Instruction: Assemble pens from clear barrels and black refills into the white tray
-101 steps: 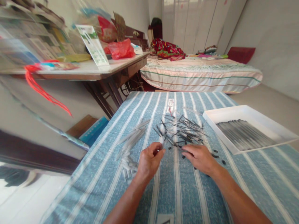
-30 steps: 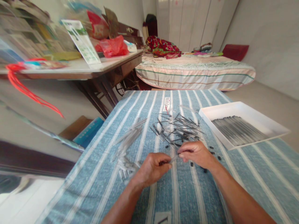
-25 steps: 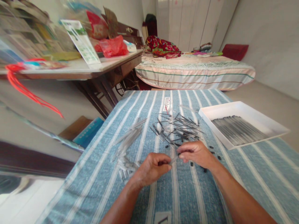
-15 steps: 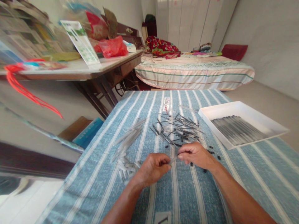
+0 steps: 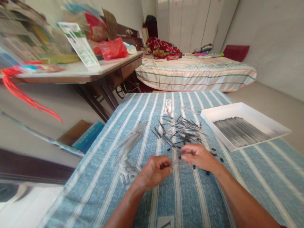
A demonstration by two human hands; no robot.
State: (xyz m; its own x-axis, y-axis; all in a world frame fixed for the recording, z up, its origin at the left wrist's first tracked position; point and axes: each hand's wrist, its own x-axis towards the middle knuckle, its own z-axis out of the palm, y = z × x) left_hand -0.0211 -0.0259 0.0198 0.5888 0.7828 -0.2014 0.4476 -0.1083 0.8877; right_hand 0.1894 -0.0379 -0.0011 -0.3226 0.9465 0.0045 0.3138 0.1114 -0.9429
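Note:
My left hand (image 5: 155, 172) is closed around a clear pen barrel (image 5: 175, 162), whose far end sticks out toward the right. At that end my right hand (image 5: 198, 156) pinches, with a small black plug (image 5: 180, 157) showing at its fingertips; the exact grip is blurred. Just beyond the hands lies a loose heap of thin black refills (image 5: 187, 128). Several black plugs (image 5: 221, 160) are scattered beside my right hand. Left of my left hand are clear barrels (image 5: 133, 139) in a bundle and a pile of short translucent caps (image 5: 127, 171).
A white box lid (image 5: 261, 122) holding a row of pens (image 5: 239, 129) stands at the right on the striped tablecloth (image 5: 95, 177). Further off are a side table (image 5: 114, 68) with bags and boxes on it, and a bed (image 5: 197, 71).
My right fingers have loosened slightly at the barrel's end, where the black plug now shows more clearly. My left hand keeps its hold. The whole view has shifted a little.

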